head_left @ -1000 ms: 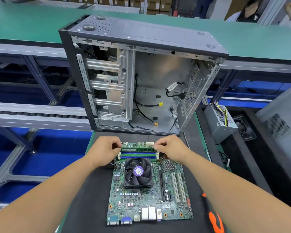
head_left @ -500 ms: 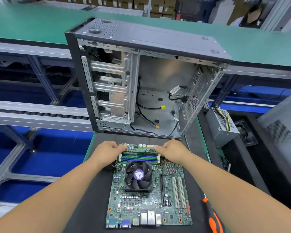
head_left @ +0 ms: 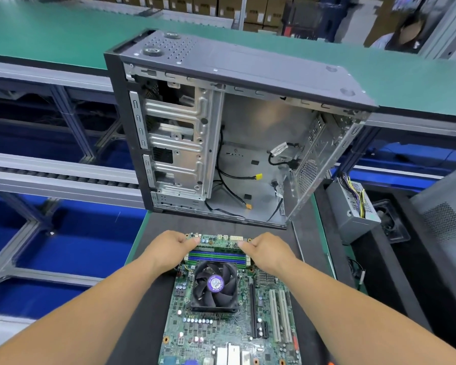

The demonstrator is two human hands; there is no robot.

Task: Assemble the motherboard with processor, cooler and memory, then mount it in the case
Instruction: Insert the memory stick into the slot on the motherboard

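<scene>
The green motherboard (head_left: pixel 221 333) lies flat on a black mat (head_left: pixel 148 285) in front of me. A black cooler (head_left: pixel 215 285) with a purple-labelled fan sits on it. Beyond the fan are the memory slots with blue and green strips. A green memory module (head_left: pixel 221 249) stands in the farthest slot. My left hand (head_left: pixel 166 251) holds its left end with thumb and curled fingers. My right hand (head_left: pixel 269 254) holds its right end the same way. Behind the board stands the open case (head_left: pixel 248 69), loose cables with yellow plugs lying inside.
A grey power supply (head_left: pixel 353 212) with coloured wires lies right of the case. Another grey case (head_left: pixel 445 214) fills the right edge. An orange tool handle (head_left: pixel 331 363) peeks in at the bottom right. Roller conveyor rails and blue bins lie to the left.
The memory module, held above the slots a second ago, has come down into the farthest slot. Both hands shifted slightly toward the case with it.
</scene>
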